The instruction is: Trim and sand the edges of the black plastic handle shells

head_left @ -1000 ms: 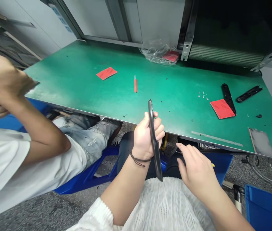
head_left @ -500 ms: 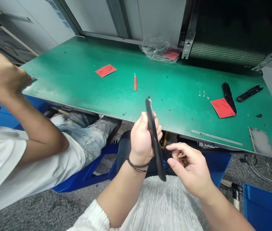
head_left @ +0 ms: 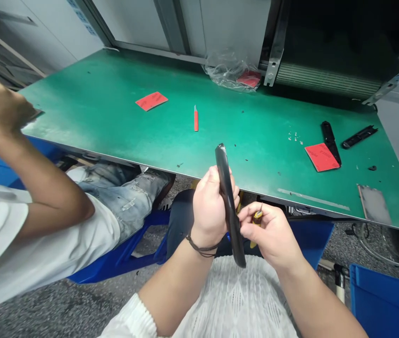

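My left hand (head_left: 210, 202) is closed around a long, slim black plastic part (head_left: 230, 211), which stands tilted above my lap, just off the bench's front edge. Its far end is slightly angled. My right hand (head_left: 269, 232) is beside the lower half of the part, thumb and forefinger at its right edge; whether they pinch it is hard to see. Tucked in the curled fingers of that hand is a small yellow-and-black tool (head_left: 256, 218), its working end mostly hidden.
On the green bench (head_left: 171, 136) lie a red-handled knife (head_left: 196, 119), red sandpaper sheets (head_left: 152, 101), black plastic pieces (head_left: 359, 137) and a grey plate (head_left: 374, 203). A clear plastic bag (head_left: 225, 75) sits at the back. A co-worker's arm (head_left: 44, 180) is at left, a blue bin (head_left: 386, 300) at lower right.
My right hand has moved left and up to the edge of the black part, and its fingers have drawn together. The yellow-and-black tool shows more. The view has shifted slightly.
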Motion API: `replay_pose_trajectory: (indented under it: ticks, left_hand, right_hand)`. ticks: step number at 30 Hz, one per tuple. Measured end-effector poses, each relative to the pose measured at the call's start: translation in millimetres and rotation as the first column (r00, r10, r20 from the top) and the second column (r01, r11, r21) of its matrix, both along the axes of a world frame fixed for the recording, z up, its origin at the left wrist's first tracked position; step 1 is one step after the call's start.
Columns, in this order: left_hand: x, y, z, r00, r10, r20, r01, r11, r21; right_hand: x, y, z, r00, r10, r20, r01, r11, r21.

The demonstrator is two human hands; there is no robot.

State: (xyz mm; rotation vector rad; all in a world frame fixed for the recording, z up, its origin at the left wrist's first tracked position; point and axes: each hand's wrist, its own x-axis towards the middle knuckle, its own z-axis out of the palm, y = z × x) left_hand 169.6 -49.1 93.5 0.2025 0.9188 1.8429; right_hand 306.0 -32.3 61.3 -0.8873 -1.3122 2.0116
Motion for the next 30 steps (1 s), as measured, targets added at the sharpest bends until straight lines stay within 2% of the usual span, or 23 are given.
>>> replay_pose_trajectory:
  ticks: [3, 6, 8, 12, 14, 16, 17, 18, 19, 20, 21, 22, 23, 24, 25, 26, 27, 29, 30]
  left_hand:
    - [1.5, 0.6, -0.4, 1.000, -0.020, 0.017, 0.021, 1.000, -0.007]
    - [-5.1, 1.3, -0.8, 0.997, -0.034, 0.068, 0.035, 0.999, -0.005]
    - [-12.4, 1.1, 0.3, 0.995, 0.025, 0.099, -0.024, 1.000, -0.011]
    - [-21.2, 0.5, 1.9, 0.964, 0.252, 0.088, -0.249, 0.968, -0.046]
    - [-21.5, 0.9, -1.5, 0.947, 0.320, 0.042, -0.318, 0.947, -0.044]
    - [-22.1, 0.5, -8.3, 0.946, 0.321, -0.050, -0.323, 0.946, -0.038]
    - [-23.2, -1.0, -12.1, 0.938, 0.317, -0.141, -0.325, 0.945, -0.037]
    - [-24.9, -3.9, -15.5, 0.899, 0.335, -0.281, -0.356, 0.934, -0.025]
    - [-27.0, -8.3, -18.2, 0.802, 0.381, -0.461, -0.423, 0.906, 0.013]
    - [-29.2, -14.4, -19.8, 0.624, 0.433, -0.651, -0.500, 0.861, 0.093]
    - [-31.3, -21.9, -20.2, 0.376, 0.467, -0.800, -0.538, 0.813, 0.221]
    - [-32.8, -30.2, -19.5, 0.120, 0.461, -0.879, -0.495, 0.795, 0.350]
    - [-33.7, -38.6, -18.3, -0.066, 0.414, -0.908, -0.346, 0.844, 0.410]
    - [-33.7, -46.3, -17.1, -0.182, 0.351, -0.919, -0.122, 0.919, 0.375]
    - [-32.9, -52.7, -16.4, -0.262, 0.292, -0.920, 0.087, 0.957, 0.278]
    - [-31.5, -57.4, -16.7, -0.304, 0.240, -0.922, 0.248, 0.954, 0.167]
    - [-29.9, -60.3, -18.4, -0.318, 0.192, -0.929, 0.347, 0.935, 0.075]
    - [-27.4, -61.6, -25.3, -0.285, 0.119, -0.951, 0.384, 0.924, 0.000]
    - [-27.0, -60.8, -29.8, -0.247, 0.087, -0.965, 0.376, 0.926, -0.012]
  right_hand:
    - [-1.9, 0.4, 0.9, 0.999, 0.023, -0.024, -0.024, 0.999, -0.042]
    - [4.9, -2.6, -7.0, 0.999, 0.028, -0.030, -0.031, 0.995, -0.095]
    - [12.0, -9.1, -12.4, 0.999, 0.033, -0.022, -0.034, 0.999, -0.040]
    - [18.6, -26.2, -13.7, 0.998, 0.062, -0.009, -0.059, 0.982, 0.178]
    - [17.1, -31.8, -12.0, 1.000, 0.017, 0.027, -0.023, 0.972, 0.233]
    - [16.0, -33.8, -10.8, 0.997, -0.058, 0.042, 0.045, 0.966, 0.256]
    - [16.3, -33.8, -10.3, 0.995, -0.092, 0.036, 0.080, 0.964, 0.254]
    - [17.4, -33.2, -9.3, 0.993, -0.117, 0.022, 0.108, 0.964, 0.243]
    - [19.2, -32.4, -7.6, 0.991, -0.137, 0.004, 0.132, 0.965, 0.228]
    - [21.4, -31.6, -5.0, 0.989, -0.148, -0.008, 0.146, 0.966, 0.213]
    - [23.8, -30.9, -1.4, 0.989, -0.149, -0.012, 0.149, 0.968, 0.201]
    - [26.0, -30.4, 3.0, 0.990, -0.139, -0.011, 0.139, 0.971, 0.193]
    - [28.0, -30.1, 7.8, 0.993, -0.120, -0.006, 0.119, 0.975, 0.187]
    - [29.8, -29.9, 12.6, 0.995, -0.095, 0.003, 0.093, 0.980, 0.178]
    - [31.6, -29.8, 16.8, 0.998, -0.066, 0.021, 0.062, 0.984, 0.165]
    - [33.7, -29.8, 19.9, 0.998, -0.031, 0.047, 0.023, 0.988, 0.152]
    - [36.4, -29.6, 21.7, 0.997, 0.003, 0.081, -0.014, 0.989, 0.147]
    - [44.0, -28.4, 21.2, 0.986, 0.028, 0.163, -0.061, 0.977, 0.202]
    - [48.9, -27.1, 19.4, 0.978, 0.013, 0.208, -0.071, 0.958, 0.276]
